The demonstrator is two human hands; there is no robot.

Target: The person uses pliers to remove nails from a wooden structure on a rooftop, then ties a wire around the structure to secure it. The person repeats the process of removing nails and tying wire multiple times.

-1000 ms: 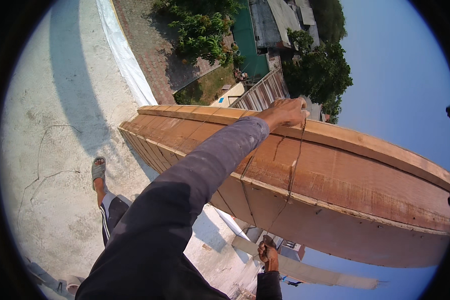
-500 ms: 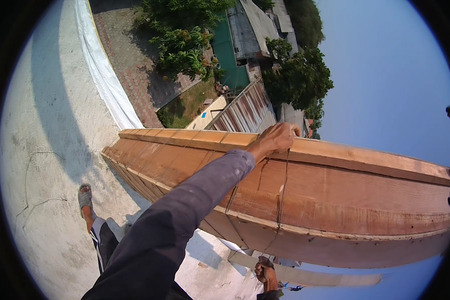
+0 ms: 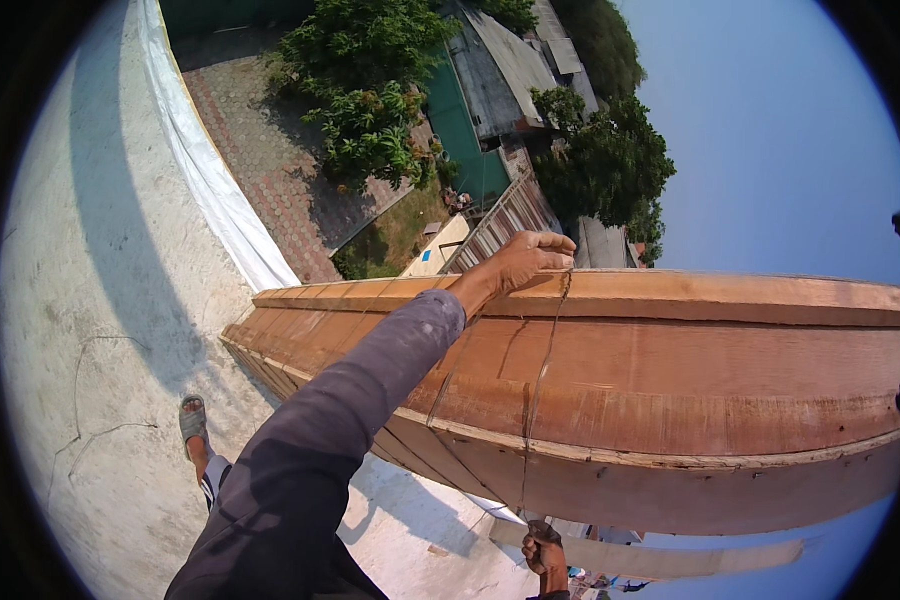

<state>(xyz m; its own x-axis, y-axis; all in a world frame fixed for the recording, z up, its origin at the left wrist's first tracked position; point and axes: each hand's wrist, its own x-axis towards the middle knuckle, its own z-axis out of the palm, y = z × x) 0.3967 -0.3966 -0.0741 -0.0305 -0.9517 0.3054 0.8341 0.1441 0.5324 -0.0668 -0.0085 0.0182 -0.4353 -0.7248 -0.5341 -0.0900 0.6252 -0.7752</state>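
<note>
A long box of reddish-brown wooden boards (image 3: 670, 365) with a lighter batten (image 3: 690, 290) along its edge stretches across the view. Thin dark wire (image 3: 542, 375) loops round it in several places. My left hand (image 3: 525, 260) lies over the batten, its fingers stretched out beside the wire; the fingertips seem to touch it. Below the box's lower edge, my right hand (image 3: 543, 550) is closed in a fist where the wire comes down, gripping it. The wire's end inside that fist is hidden.
Pale concrete floor (image 3: 130, 420) spreads at left, with a loose bent wire (image 3: 77, 400) and a sandalled foot (image 3: 192, 420) on it. White sheeting (image 3: 210, 190) lines the floor's edge. Beyond and lower are paving (image 3: 260, 160), trees (image 3: 610, 150) and roofs.
My left hand has shifted slightly left along the batten and its fingers have straightened out. My right hand sits a little lower, still closed. The whole view has tilted a little.
</note>
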